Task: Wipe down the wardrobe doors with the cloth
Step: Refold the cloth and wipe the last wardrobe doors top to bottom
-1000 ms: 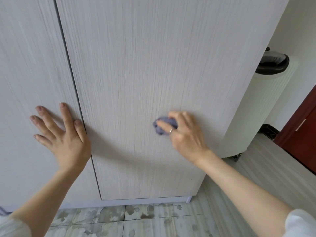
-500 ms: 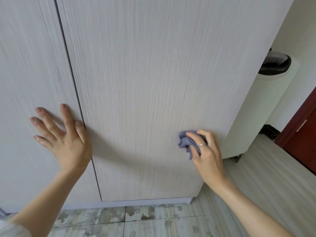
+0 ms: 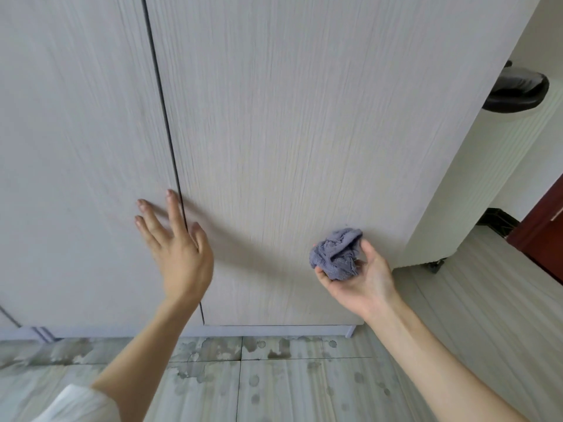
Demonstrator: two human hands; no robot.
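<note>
The floor (image 3: 304, 388) consists of pale grey tiles with dark wet blotches near the plinth (image 3: 274, 331). A white ribbed appliance (image 3: 475, 190) stands on castors at the right, with a black glossy top (image 3: 518, 92). A dark red door (image 3: 545, 226) occupies the right edge, and a black slotted object (image 3: 496, 222) lies on the floor beside it.

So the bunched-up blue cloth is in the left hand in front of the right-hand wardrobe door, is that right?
Not quite. The head view shows the blue cloth held in the right hand, not the left. It is bunched up, in front of the right-hand wardrobe door.
</note>
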